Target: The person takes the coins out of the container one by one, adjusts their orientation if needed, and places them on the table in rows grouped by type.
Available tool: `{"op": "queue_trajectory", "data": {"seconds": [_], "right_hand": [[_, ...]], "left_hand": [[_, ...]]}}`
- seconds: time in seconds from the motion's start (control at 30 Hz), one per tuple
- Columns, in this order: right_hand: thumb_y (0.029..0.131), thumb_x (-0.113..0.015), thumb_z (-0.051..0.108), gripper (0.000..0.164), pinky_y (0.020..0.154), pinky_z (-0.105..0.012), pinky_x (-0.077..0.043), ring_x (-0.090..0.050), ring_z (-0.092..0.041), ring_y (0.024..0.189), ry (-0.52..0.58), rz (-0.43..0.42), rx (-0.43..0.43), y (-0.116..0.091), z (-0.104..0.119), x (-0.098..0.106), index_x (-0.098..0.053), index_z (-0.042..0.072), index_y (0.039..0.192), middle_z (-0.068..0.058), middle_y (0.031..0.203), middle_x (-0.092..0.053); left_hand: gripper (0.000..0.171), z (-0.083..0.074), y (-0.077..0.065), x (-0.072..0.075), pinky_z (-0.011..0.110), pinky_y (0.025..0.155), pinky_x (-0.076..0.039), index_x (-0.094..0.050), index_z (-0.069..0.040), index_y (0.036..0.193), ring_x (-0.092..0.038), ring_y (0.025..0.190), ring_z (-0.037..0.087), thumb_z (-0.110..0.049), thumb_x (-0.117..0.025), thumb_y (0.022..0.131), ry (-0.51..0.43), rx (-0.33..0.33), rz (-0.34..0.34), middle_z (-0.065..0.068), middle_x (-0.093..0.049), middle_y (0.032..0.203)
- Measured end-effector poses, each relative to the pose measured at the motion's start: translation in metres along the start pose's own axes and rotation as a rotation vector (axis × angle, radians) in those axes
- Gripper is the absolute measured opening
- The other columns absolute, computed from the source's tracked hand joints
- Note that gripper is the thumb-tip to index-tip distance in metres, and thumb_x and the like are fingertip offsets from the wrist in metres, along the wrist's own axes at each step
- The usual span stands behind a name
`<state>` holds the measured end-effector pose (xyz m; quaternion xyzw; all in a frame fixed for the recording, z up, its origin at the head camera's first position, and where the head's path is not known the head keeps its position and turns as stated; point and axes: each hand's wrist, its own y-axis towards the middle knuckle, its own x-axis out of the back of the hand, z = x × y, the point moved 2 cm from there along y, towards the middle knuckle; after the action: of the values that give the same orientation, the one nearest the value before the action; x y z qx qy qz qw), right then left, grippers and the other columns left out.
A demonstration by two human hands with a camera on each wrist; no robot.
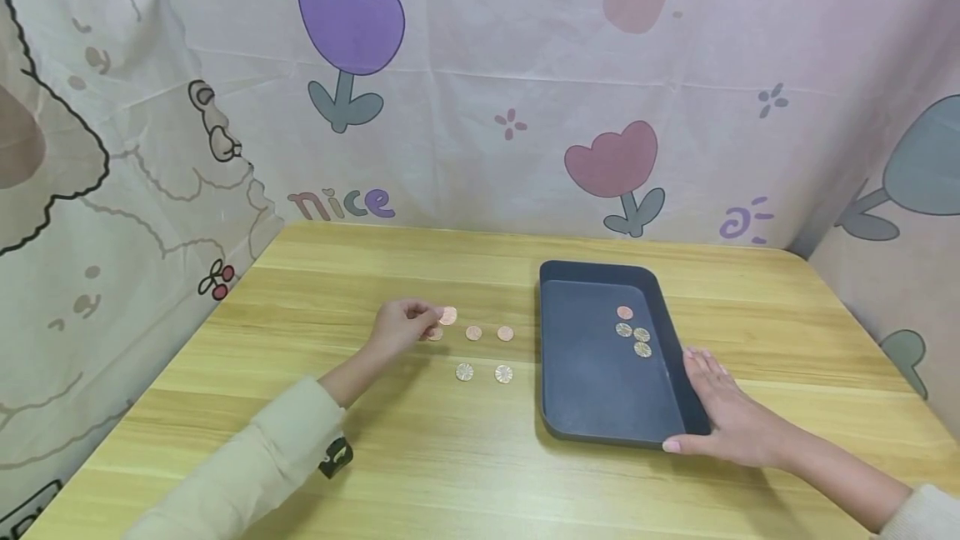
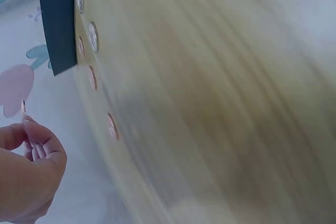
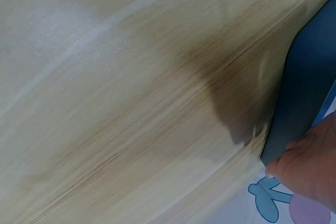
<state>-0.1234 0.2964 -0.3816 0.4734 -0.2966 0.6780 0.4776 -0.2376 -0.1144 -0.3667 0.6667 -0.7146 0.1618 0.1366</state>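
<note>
The left hand (image 1: 401, 329) pinches a coppery coin (image 1: 449, 316); five loose coins (image 1: 473, 332) lie on the worktop (image 1: 450, 473) off the dark tray (image 1: 581, 365)'s left edge. Four inner coins (image 1: 641, 335) sit towards its right edge, which the right hand (image 1: 733, 419) touches at the near corner.

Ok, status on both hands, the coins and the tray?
Left hand pinches copper-colored coin above table. Right hand touches tray near right corner. Four coins in tray, five coins on table. No obstruction visible.

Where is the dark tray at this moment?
In the head view, the dark tray lies right of centre on the wooden table, between the coins on its left and the right hand, which rests against its right side.
</note>
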Motion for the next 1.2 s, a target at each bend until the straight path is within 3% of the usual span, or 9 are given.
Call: {"op": "queue_trajectory", "data": {"seconds": [0.13,0.33,0.5,0.6,0.73,0.9,1.2], "right_hand": [[0.071,-0.073,0.050,0.113,0.096,-0.002,0.017,-0.006,-0.052,0.136,0.006,0.002,-0.006,0.000,0.000,0.000,-0.011,-0.015,0.141,-0.039,0.145,-0.014],[0.072,-0.072,0.050,0.113,0.096,-0.002,0.017,-0.007,-0.052,0.136,0.000,0.002,-0.007,0.000,0.001,0.000,-0.011,-0.015,0.141,-0.039,0.146,-0.014],[0.072,-0.072,0.050,0.113,0.095,-0.001,0.017,-0.006,-0.052,0.136,0.004,0.008,-0.013,0.000,0.001,-0.001,-0.011,-0.015,0.141,-0.039,0.146,-0.013],[0.072,-0.072,0.050,0.113,0.095,-0.001,0.017,-0.006,-0.052,0.136,0.005,0.007,-0.014,0.000,0.000,-0.001,-0.011,-0.014,0.142,-0.039,0.146,-0.013],[0.072,-0.072,0.050,0.113,0.095,-0.001,0.017,-0.006,-0.052,0.137,0.006,0.006,-0.016,0.000,0.000,-0.001,-0.010,-0.014,0.142,-0.038,0.146,-0.013],[0.072,-0.072,0.050,0.114,0.095,-0.002,0.017,-0.006,-0.052,0.136,0.008,0.010,-0.023,0.000,0.000,-0.001,-0.010,-0.014,0.142,-0.038,0.146,-0.013],[0.072,-0.072,0.050,0.114,0.095,-0.003,0.017,-0.004,-0.052,0.137,0.019,0.016,-0.025,0.000,0.001,-0.001,-0.009,-0.013,0.142,-0.038,0.147,-0.011]], "left_hand": [[0.022,0.010,0.003,0.011,0.020,0.059,-0.047,-0.065,0.005,0.089,-0.053,0.062,0.007,-0.015,-0.059,0.090,0.062,0.007,-0.019,0.008,-0.065,0.071],[0.024,0.023,0.005,0.028,0.025,0.069,-0.054,-0.062,0.010,0.096,-0.061,0.070,0.013,-0.013,-0.055,0.092,0.127,0.023,-0.004,0.020,-0.067,0.085],[0.023,0.031,0.009,0.037,0.018,0.065,-0.053,-0.060,0.013,0.098,-0.058,0.065,0.007,-0.008,-0.054,0.092,0.141,0.089,0.015,0.018,-0.066,0.085],[0.018,0.036,0.011,0.039,0.014,0.057,-0.050,-0.061,0.012,0.092,-0.055,0.059,0.005,-0.005,-0.055,0.090,0.138,0.162,0.011,0.011,-0.065,0.077],[0.015,0.040,0.013,0.041,0.014,0.053,-0.048,-0.063,0.011,0.087,-0.055,0.055,0.007,-0.003,-0.057,0.089,0.199,0.206,0.008,0.010,-0.065,0.071],[0.016,0.042,0.015,0.042,0.016,0.052,-0.049,-0.065,0.011,0.084,-0.056,0.054,0.008,-0.003,-0.058,0.088,0.277,0.196,-0.003,0.013,-0.067,0.071],[0.018,0.042,0.015,0.041,0.018,0.051,-0.048,-0.067,0.007,0.074,-0.056,0.050,0.008,-0.006,-0.062,0.085,0.326,0.195,-0.029,0.014,-0.068,0.070]]}}
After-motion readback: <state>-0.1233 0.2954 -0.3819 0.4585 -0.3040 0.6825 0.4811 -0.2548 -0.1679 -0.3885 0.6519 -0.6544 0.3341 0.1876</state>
